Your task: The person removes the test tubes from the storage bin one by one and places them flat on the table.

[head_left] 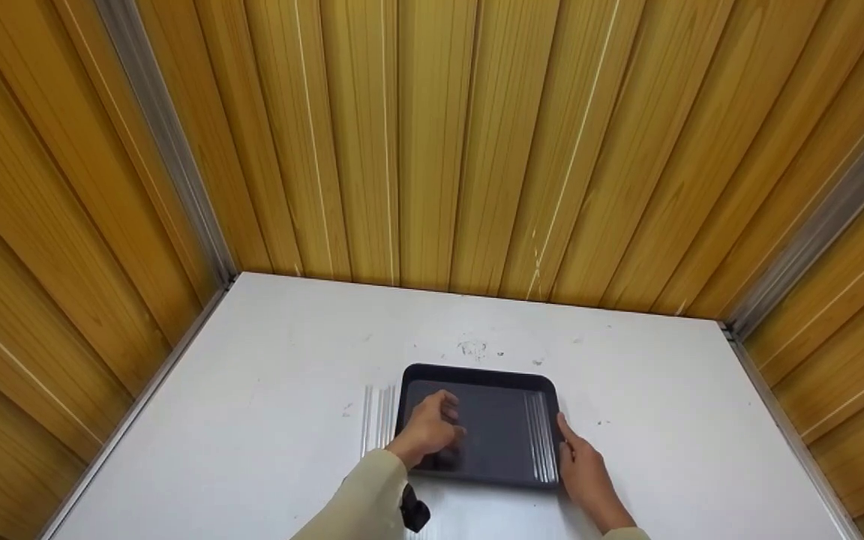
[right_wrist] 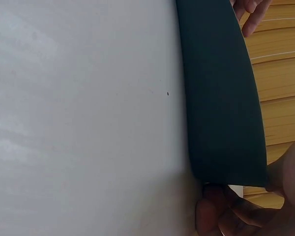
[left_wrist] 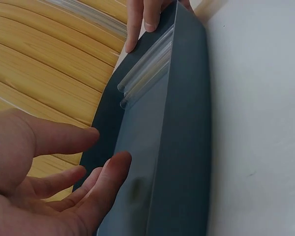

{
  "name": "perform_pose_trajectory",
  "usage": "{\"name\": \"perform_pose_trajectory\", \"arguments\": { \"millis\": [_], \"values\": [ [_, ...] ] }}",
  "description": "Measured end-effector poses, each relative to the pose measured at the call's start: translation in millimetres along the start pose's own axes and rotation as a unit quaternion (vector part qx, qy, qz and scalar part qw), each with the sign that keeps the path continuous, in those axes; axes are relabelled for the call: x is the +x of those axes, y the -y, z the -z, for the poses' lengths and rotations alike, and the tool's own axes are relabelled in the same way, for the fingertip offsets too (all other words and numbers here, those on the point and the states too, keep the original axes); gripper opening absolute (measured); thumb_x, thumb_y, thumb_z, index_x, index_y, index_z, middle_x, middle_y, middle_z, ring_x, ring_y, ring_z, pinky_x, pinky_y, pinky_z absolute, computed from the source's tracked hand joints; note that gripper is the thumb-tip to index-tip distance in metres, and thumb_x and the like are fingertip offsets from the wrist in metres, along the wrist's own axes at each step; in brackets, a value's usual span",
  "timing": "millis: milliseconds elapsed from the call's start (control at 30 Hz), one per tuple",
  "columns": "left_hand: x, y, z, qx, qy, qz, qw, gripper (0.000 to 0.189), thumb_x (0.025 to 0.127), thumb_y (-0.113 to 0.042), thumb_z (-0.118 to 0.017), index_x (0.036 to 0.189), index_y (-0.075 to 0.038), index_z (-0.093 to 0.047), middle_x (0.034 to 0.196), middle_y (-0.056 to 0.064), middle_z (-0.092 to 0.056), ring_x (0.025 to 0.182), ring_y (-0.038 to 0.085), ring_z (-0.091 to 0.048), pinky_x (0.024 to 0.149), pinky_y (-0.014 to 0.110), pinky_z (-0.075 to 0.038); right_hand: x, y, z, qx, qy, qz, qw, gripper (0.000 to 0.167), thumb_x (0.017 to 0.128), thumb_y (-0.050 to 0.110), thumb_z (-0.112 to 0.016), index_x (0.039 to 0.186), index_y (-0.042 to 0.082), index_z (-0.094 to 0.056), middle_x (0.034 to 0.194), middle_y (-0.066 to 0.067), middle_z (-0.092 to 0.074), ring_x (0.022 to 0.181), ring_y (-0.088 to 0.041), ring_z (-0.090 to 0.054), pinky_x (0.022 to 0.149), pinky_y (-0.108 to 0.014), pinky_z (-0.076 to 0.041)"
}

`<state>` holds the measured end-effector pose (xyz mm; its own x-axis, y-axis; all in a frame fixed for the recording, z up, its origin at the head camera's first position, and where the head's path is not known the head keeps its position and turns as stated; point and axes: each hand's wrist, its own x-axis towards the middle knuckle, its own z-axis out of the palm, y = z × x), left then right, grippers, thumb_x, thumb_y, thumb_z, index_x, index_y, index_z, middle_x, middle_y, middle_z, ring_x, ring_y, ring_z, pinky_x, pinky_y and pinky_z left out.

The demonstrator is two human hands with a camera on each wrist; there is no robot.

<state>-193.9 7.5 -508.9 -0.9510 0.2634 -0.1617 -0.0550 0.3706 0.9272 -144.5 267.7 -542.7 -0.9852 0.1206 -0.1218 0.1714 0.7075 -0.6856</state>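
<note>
A dark rectangular tray (head_left: 488, 420) with a raised rim lies on the white table. Inside it, along the right side, are several clear tubes (head_left: 541, 439); they also show at the far end of the tray in the left wrist view. My left hand (head_left: 428, 429) hovers over the tray's left part, fingers loosely bent and spread from the thumb, with nothing between them. At the tray's right side, my right hand (head_left: 583, 466) grips the wall, thumb and fingers on either side of it near the front corner.
More clear tubes (head_left: 379, 416) lie on the white table (head_left: 289, 390) just left of the tray. Yellow wood-look panels (head_left: 432, 150) wall in the back and both sides, with grey metal posts (head_left: 169, 135) at the corners. A black fitting (head_left: 415, 510) sits at the left sleeve.
</note>
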Motion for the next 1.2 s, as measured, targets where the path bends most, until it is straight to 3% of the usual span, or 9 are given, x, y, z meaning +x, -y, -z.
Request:
{"name": "perform_pose_trajectory", "arguments": {
  "millis": [267, 400, 567, 933, 1200],
  "values": [
    [2.8, 0.0, -7.5, -0.030, 0.008, 0.012, 0.9994, 0.047, 0.078, 0.004, -0.069, 0.122, 0.001, -0.053, 0.110, 0.019, -0.061, 0.083, 0.021, -0.062, 0.068, 0.034, -0.056, 0.4, 0, 0, -0.004, -0.004, 0.002, 1.0000, 0.052, 0.101, 0.005, -0.036, 0.152, 0.008, -0.024, 0.150, -0.025, -0.032, 0.137, -0.040, -0.037, 0.109, -0.055, -0.036],
    [4.7, -1.0, -11.3, -0.031, 0.009, 0.017, 0.9993, 0.047, 0.078, 0.005, -0.070, 0.122, 0.001, -0.053, 0.109, 0.018, -0.060, 0.083, 0.020, -0.062, 0.068, 0.033, -0.057, -0.3, -1, -1, 0.001, -0.005, 0.001, 1.0000, 0.052, 0.101, 0.005, -0.035, 0.152, 0.008, -0.025, 0.151, -0.024, -0.032, 0.137, -0.039, -0.040, 0.109, -0.054, -0.037],
    [7.6, -1.2, -17.0, -0.038, 0.013, 0.023, 0.9989, 0.048, 0.077, 0.006, -0.071, 0.121, 0.000, -0.054, 0.107, 0.016, -0.059, 0.083, 0.018, -0.060, 0.066, 0.032, -0.057, 0.4, -1, -1, 0.005, 0.004, -0.004, 1.0000, 0.052, 0.101, 0.005, -0.033, 0.152, 0.008, -0.023, 0.153, -0.023, -0.028, 0.140, -0.040, -0.032, 0.112, -0.053, -0.030],
    [10.4, -3.4, -31.2, -0.062, 0.019, 0.032, 0.9974, 0.046, 0.077, 0.012, -0.069, 0.120, 0.001, -0.053, 0.107, 0.018, -0.059, 0.076, 0.022, -0.065, 0.065, 0.038, -0.059, 1.2, -2, -1, 0.004, -0.003, 0.005, 1.0000, 0.052, 0.101, 0.005, -0.034, 0.151, 0.007, -0.024, 0.152, -0.023, -0.030, 0.139, -0.040, -0.033, 0.111, -0.053, -0.031],
    [11.4, -5.2, -39.4, -0.043, 0.023, 0.038, 0.9981, 0.045, 0.078, 0.009, -0.070, 0.120, 0.000, -0.055, 0.106, 0.015, -0.060, 0.078, 0.019, -0.063, 0.068, 0.038, -0.059, 1.1, -2, -2, 0.003, -0.010, 0.008, 0.9999, 0.051, 0.101, 0.004, -0.035, 0.151, 0.007, -0.026, 0.151, -0.022, -0.032, 0.138, -0.039, -0.034, 0.111, -0.053, -0.032]
  ]
}}
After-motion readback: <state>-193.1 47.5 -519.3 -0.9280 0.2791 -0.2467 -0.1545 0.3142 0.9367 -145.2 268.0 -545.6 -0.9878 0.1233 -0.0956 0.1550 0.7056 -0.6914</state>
